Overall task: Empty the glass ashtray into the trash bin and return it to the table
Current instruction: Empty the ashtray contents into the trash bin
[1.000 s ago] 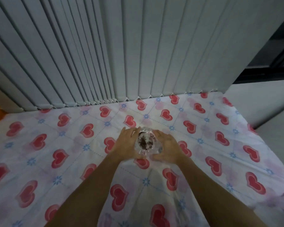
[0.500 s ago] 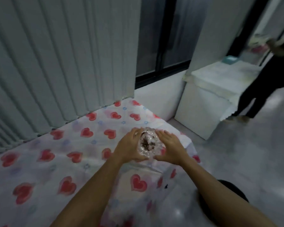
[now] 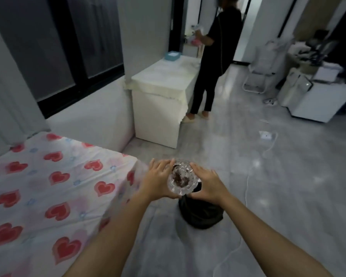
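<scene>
Grey glossy floor (image 3: 288, 186), heart-print table (image 3: 48, 186) now at your left, your left hand (image 3: 157, 181) and right hand (image 3: 208, 184) clasping glass ashtray (image 3: 181, 179) above black trash bin (image 3: 200, 214), view swung right.

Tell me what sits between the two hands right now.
Head view: the glass ashtray, brown ash inside, sits upright between the left hand and right hand, above the black trash bin.

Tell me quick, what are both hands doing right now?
Left hand: closed on the left side of the glass ashtray.
Right hand: closed on its right side.
</scene>
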`<state>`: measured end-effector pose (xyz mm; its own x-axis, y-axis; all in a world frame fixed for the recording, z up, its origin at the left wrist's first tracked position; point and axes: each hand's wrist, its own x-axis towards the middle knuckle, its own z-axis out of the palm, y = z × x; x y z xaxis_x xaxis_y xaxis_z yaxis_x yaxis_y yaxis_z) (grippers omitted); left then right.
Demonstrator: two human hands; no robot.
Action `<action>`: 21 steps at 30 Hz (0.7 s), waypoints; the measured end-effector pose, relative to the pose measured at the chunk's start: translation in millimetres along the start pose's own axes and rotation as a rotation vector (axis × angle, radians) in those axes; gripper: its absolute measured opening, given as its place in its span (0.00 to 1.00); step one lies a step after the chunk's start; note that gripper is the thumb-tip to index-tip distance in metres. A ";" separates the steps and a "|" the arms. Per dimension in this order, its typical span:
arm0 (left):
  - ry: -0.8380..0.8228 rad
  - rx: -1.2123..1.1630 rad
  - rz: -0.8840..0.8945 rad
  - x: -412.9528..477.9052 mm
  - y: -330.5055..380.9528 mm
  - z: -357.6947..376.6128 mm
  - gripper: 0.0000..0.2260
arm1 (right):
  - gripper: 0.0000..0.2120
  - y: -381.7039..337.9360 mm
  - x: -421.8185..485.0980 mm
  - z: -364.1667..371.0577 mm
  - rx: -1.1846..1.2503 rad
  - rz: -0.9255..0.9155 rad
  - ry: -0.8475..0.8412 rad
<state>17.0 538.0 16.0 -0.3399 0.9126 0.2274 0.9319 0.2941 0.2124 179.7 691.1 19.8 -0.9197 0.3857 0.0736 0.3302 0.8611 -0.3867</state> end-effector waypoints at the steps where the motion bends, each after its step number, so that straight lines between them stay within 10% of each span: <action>1: -0.012 0.001 0.028 10.7 11.0 5.3 0.56 | 0.54 11.2 -7.0 -5.2 0.016 0.034 0.004; 14: -0.261 -0.099 0.239 87.5 75.3 72.2 0.54 | 0.50 90.6 -57.1 -0.6 0.872 0.528 0.073; 21: -0.455 -0.129 0.367 105.7 54.1 119.2 0.55 | 0.13 82.8 -42.5 59.3 1.655 1.077 0.430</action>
<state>46.6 684.2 -61.8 0.1168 0.9864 -0.1159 0.9453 -0.0746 0.3174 233.6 726.4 -69.9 -0.3365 0.6877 -0.6434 -0.1022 -0.7058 -0.7010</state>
